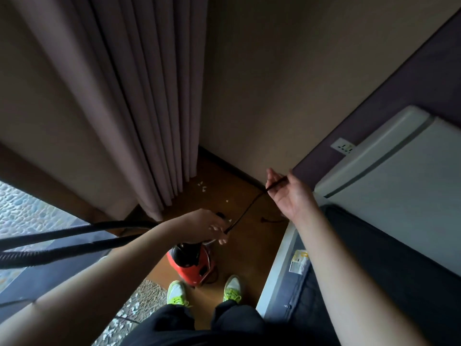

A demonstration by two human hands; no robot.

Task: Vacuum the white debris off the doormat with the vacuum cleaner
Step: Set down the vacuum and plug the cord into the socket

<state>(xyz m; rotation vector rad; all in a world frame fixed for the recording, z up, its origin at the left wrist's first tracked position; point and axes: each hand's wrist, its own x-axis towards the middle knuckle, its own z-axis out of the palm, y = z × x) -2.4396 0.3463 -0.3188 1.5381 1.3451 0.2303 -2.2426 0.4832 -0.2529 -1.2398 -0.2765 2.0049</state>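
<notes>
Black cord (245, 211) runs taut between your two hands, and that is why they sit apart: your right hand (287, 193) is raised near the wall corner with the cord pinched between thumb and fingers, the other fingers loose, while your left hand (207, 227) is lower, its grip curled round the cord's near end; my guess is you are paying out the lead to reach the wall socket (343, 146), which sits beside the white appliance (399, 186) on your right; whether a plug is in either hand I cannot tell. The red vacuum cleaner (192, 260) stands on the wooden floor (239, 248) just ahead of your shoes (232, 287), below your left hand; its black hose (62, 242) loops away to the left, out of your way. White debris (202, 186) lies scattered on the floor near the foot of the curtain (129, 108); the speckled surface (139, 303) by your left foot may be the doormat, though I cannot be sure; no vacuuming has begun.
</notes>
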